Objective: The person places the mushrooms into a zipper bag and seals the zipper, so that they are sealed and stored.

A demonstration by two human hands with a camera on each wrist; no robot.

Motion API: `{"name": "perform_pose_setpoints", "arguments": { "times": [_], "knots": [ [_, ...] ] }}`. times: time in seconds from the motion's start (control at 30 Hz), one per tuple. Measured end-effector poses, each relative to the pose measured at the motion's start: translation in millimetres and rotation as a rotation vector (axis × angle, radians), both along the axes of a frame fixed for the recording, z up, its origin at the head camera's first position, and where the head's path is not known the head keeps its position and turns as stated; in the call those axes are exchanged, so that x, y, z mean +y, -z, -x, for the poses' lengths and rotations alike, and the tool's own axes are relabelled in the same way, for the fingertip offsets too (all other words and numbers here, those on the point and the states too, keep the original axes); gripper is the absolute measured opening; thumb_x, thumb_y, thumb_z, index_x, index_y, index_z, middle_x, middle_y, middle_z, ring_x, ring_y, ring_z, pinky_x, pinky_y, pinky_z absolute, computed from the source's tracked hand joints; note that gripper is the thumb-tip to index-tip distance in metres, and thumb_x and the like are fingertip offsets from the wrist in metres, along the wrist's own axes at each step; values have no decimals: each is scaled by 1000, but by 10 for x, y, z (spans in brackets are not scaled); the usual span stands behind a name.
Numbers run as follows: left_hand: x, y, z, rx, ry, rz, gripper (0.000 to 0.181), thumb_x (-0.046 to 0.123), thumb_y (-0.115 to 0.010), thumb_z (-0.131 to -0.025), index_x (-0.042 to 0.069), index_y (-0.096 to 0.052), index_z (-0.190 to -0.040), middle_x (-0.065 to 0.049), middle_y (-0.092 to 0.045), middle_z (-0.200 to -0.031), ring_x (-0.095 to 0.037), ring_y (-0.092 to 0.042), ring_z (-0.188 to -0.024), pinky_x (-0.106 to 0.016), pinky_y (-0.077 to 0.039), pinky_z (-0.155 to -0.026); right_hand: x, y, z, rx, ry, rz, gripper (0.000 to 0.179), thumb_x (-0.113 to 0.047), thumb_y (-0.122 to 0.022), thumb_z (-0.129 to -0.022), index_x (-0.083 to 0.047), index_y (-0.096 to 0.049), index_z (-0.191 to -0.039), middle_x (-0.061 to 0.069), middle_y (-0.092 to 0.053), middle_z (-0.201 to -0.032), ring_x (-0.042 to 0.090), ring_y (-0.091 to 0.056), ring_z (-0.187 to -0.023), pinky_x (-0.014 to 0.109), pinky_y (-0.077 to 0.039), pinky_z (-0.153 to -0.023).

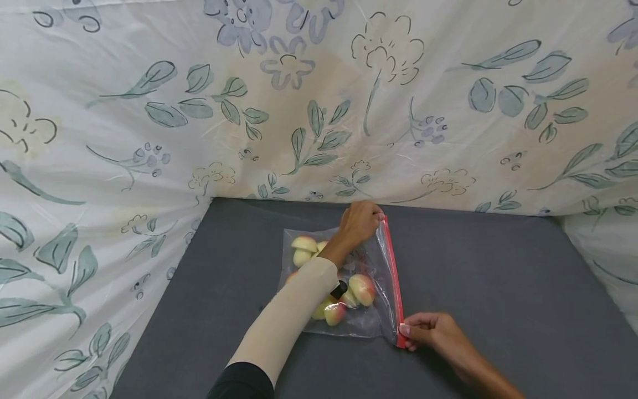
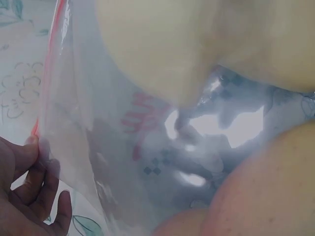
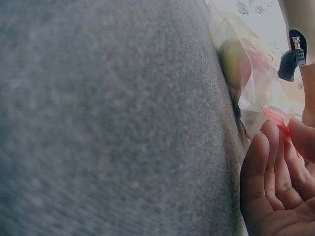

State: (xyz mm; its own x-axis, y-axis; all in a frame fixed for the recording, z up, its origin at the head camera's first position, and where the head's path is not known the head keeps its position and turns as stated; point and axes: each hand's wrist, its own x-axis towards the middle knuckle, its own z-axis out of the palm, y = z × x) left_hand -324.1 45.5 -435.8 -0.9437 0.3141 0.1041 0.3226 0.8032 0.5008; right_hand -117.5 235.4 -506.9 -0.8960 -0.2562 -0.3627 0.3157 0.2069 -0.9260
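Note:
A clear zip bag [image 1: 366, 327] with a red zip edge lies on the dark grey surface, its opening side toward the right. Inside are several yellow-and-red fruits [image 1: 361, 289], some looking halved. My left hand [image 1: 358, 224] reaches across the bag and pinches the far end of the red strip; the left wrist view shows this hand [image 2: 32, 189] with thumb and finger on the edge. At the near end, my right hand [image 1: 430, 331] pinches the strip's corner between thumb and fingers, seen also in the right wrist view as a hand [image 3: 280, 177] on the red edge [image 3: 276, 117].
The dark grey surface [image 1: 478, 277] extends around the bag on both sides. A white floral cloth [image 1: 319, 111] hangs behind it and along the left and right. The left forearm in a beige sleeve [image 1: 289, 310] covers part of the bag and some fruit.

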Motion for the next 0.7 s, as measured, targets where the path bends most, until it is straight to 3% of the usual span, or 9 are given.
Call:
{"name": "perform_pose_setpoints", "arguments": {
  "times": [0.23,0.47,0.7],
  "knots": [
    [-13,20,3,-5,-1,-14,23,28,-63,-109,22,-84,-114,9,-80,-109,-10,-72,-89,-32,-57,-79,8,23,-70,11,-61,15,29,-15,-76,-98,12,-74,-106,8,-77,-87,14,-72,-75,31,-62,-72],
    [-9,52,-2,-2,38,-33,23,25,-62,-109,20,-84,-114,6,-80,-109,-8,-68,-81,-28,-53,-70,28,26,-106,-4,-103,12,28,-17,-76,-98,10,-74,-104,9,-76,-87,14,-71,-76,32,-63,-72],
    [6,81,-21,-41,42,-62,23,26,-62,-110,20,-83,-113,6,-79,-101,-8,-64,-78,-29,-51,-73,34,26,-105,24,-137,10,26,-14,-75,-99,11,-74,-106,9,-77,-89,13,-71,-75,31,-63,-71]
  ]
}}
